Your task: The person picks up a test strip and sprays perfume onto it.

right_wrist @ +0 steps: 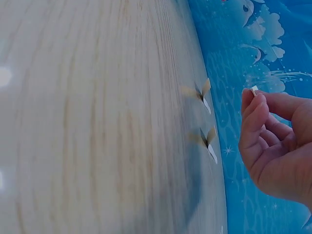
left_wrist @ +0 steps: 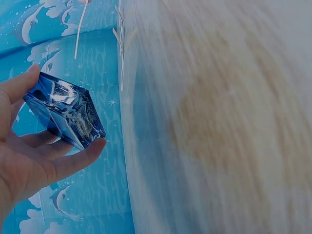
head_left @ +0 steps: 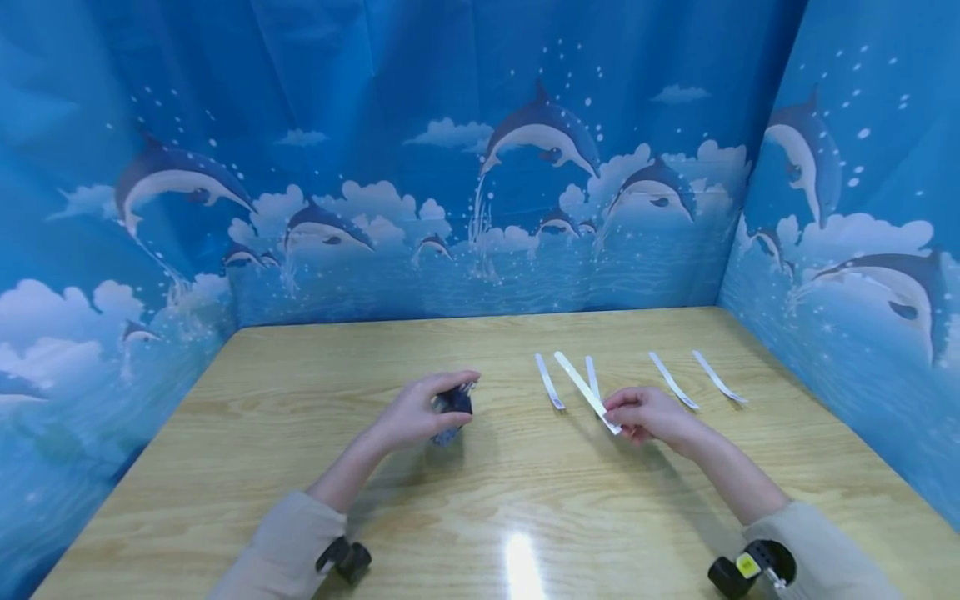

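In the head view my left hand [head_left: 416, 412] grips a dark blue glass bottle [head_left: 454, 402] between thumb and fingers, above the table. The left wrist view shows its see-through, angular body [left_wrist: 68, 112] with shiny facets. My right hand [head_left: 652, 417] pinches the near end of a narrow white paper strip [head_left: 577, 379], which slants away toward the far left. Under the far part of this strip lies another paper strip [head_left: 591, 371], partly covered from sight. In the right wrist view only a small tip of the held strip [right_wrist: 254, 89] shows at the fingertips.
One more strip [head_left: 550, 383] lies left of the held one. Two further strips [head_left: 672, 381] lie right of my right hand, their ends slightly curled. The wooden table [head_left: 375, 342] meets a blue dolphin-print curtain [head_left: 420, 275] at the back and sides.
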Demonstrator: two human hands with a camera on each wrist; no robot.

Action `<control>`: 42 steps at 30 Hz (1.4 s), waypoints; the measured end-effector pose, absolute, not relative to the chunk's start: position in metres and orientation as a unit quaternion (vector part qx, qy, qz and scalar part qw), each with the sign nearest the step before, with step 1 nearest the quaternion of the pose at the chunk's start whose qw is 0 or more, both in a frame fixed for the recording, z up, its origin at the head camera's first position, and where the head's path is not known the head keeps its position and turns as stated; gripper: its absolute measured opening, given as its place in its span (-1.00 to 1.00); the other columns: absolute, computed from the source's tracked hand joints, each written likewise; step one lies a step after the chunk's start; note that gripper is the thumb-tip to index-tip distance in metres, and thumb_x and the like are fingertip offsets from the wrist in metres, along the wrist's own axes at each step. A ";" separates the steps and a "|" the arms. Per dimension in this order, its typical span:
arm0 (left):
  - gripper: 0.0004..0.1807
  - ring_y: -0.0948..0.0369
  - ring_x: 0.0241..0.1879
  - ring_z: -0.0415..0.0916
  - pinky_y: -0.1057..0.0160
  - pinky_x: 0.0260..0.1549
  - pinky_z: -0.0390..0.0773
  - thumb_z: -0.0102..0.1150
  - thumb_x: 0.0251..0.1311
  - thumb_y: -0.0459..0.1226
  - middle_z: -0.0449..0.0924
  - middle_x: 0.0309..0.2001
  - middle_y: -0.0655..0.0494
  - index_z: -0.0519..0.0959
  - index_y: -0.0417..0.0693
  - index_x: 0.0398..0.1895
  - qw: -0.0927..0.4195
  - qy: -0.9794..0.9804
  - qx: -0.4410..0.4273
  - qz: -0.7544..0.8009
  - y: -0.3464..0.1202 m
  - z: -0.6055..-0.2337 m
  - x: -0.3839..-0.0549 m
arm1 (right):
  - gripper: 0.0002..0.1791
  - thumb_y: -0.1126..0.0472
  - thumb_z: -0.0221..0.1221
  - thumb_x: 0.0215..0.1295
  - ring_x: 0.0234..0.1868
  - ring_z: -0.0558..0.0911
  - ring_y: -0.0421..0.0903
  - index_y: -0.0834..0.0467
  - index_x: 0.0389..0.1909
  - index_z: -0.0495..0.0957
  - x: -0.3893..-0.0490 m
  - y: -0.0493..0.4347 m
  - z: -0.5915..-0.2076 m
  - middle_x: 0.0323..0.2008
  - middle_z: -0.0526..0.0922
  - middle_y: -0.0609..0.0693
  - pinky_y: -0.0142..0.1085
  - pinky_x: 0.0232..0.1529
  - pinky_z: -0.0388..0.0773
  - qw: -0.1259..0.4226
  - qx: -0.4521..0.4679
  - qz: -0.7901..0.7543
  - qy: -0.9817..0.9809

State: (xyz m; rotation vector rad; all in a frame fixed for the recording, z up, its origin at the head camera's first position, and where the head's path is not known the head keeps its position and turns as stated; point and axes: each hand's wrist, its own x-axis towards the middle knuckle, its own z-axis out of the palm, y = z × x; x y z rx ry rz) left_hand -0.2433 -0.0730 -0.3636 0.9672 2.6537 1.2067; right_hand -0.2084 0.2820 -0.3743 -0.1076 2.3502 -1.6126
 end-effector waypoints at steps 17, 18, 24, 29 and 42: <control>-0.38 0.07 0.23 0.27 0.01 0.14 0.32 0.27 0.12 -0.25 0.32 0.27 0.17 0.36 0.20 0.29 0.045 0.865 0.309 0.394 -0.073 -0.362 -0.242 | -0.67 0.36 0.10 0.23 -0.55 0.48 -0.29 0.50 -0.07 0.36 -0.217 0.310 -0.378 -0.53 0.49 -0.07 -0.46 -0.52 0.51 0.113 0.004 -0.593 0.797; -0.38 0.08 0.23 0.26 0.01 0.14 0.32 0.27 0.12 -0.26 0.31 0.28 0.18 0.36 0.20 0.29 0.048 0.864 0.307 0.396 -0.073 -0.361 -0.242 | -0.66 0.36 0.09 0.23 -0.55 0.48 -0.29 0.50 -0.06 0.35 -0.217 0.312 -0.379 -0.52 0.49 -0.07 -0.46 -0.51 0.52 0.113 0.005 -0.594 0.797; -0.39 0.08 0.24 0.26 0.01 0.14 0.33 0.26 0.14 -0.24 0.31 0.28 0.18 0.36 0.20 0.29 0.054 0.862 0.303 0.403 -0.074 -0.359 -0.240 | -0.64 0.37 0.08 0.24 -0.54 0.49 -0.28 0.50 -0.02 0.32 -0.221 0.321 -0.381 -0.52 0.50 -0.07 -0.44 -0.48 0.54 0.111 0.021 -0.603 0.790; -0.39 0.10 0.24 0.25 0.03 0.15 0.32 0.26 0.13 -0.20 0.31 0.28 0.20 0.35 0.21 0.29 0.054 0.864 0.305 0.397 -0.074 -0.360 -0.241 | -0.64 0.39 0.06 0.24 -0.55 0.50 -0.29 0.54 -0.02 0.30 -0.224 0.328 -0.385 -0.54 0.50 -0.08 -0.45 -0.50 0.54 0.105 0.022 -0.604 0.789; -0.38 0.09 0.24 0.26 0.03 0.15 0.32 0.27 0.12 -0.25 0.32 0.27 0.19 0.36 0.19 0.29 0.056 0.863 0.306 0.397 -0.074 -0.361 -0.242 | -0.69 0.44 0.08 0.19 -0.60 0.55 -0.28 0.55 -0.08 0.38 -0.231 0.335 -0.391 -0.61 0.57 -0.09 -0.44 -0.57 0.54 0.103 0.067 -0.587 0.800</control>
